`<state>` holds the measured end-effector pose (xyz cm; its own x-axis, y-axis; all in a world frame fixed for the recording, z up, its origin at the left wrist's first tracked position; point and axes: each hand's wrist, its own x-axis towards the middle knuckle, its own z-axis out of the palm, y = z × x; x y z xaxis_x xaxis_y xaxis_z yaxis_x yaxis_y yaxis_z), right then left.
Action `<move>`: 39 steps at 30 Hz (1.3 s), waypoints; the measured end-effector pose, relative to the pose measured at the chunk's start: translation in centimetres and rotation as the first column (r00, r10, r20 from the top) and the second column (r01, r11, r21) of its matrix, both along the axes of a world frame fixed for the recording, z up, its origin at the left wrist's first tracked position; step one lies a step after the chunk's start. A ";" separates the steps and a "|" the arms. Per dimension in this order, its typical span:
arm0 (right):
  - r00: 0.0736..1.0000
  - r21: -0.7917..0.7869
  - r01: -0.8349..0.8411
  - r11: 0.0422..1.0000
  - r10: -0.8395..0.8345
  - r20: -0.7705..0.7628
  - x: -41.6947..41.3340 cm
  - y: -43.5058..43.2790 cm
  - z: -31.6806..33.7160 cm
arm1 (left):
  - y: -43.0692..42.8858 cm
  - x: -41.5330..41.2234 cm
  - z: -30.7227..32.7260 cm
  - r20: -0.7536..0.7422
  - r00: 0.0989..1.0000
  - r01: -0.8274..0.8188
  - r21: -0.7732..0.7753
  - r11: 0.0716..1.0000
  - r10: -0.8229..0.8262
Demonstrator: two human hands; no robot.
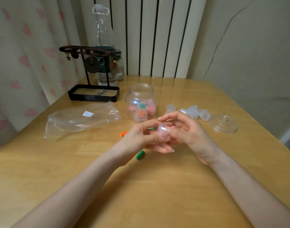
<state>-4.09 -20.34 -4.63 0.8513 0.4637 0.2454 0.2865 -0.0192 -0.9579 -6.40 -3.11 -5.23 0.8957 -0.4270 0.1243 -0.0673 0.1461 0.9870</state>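
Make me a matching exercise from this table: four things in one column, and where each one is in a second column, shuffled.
1 small clear case
2 green earplug
3 jar lid
4 plastic bag

A lying left of the jar
B held between the left hand and right hand
C right of both hands, on the table
D on the table under the left hand

Pairs: 1-B, 2-D, 3-C, 4-A.

1. The table (157, 186) is finished in light wood under a glossy, reflective varnish.
2. The small case (164, 130) and the jar (141, 96) are moulded in clear, smooth plastic.
3. The bag (78, 119) is formed of thin, creased transparent film.
4. The stand (93, 94) is coated matt black and appears to be metal.
5. The green plug (140, 155) is seen as matt and foam-like.
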 end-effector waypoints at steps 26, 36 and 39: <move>0.907 -0.057 0.125 0.990 -0.091 0.412 -0.2 -0.5 0.7 | 0.7 0.2 0.0 0.002 1.000 -0.008 -0.169 0.986 0.008; 0.982 0.081 0.136 0.987 -0.145 0.119 -0.1 -1.0 1.4 | 1.0 0.2 0.5 0.118 0.988 -0.085 -0.086 0.993 0.095; 0.993 -0.074 0.095 0.993 -0.100 -0.056 0.0 -0.5 1.2 | 0.4 0.4 0.2 0.306 0.918 -0.268 0.010 0.963 0.252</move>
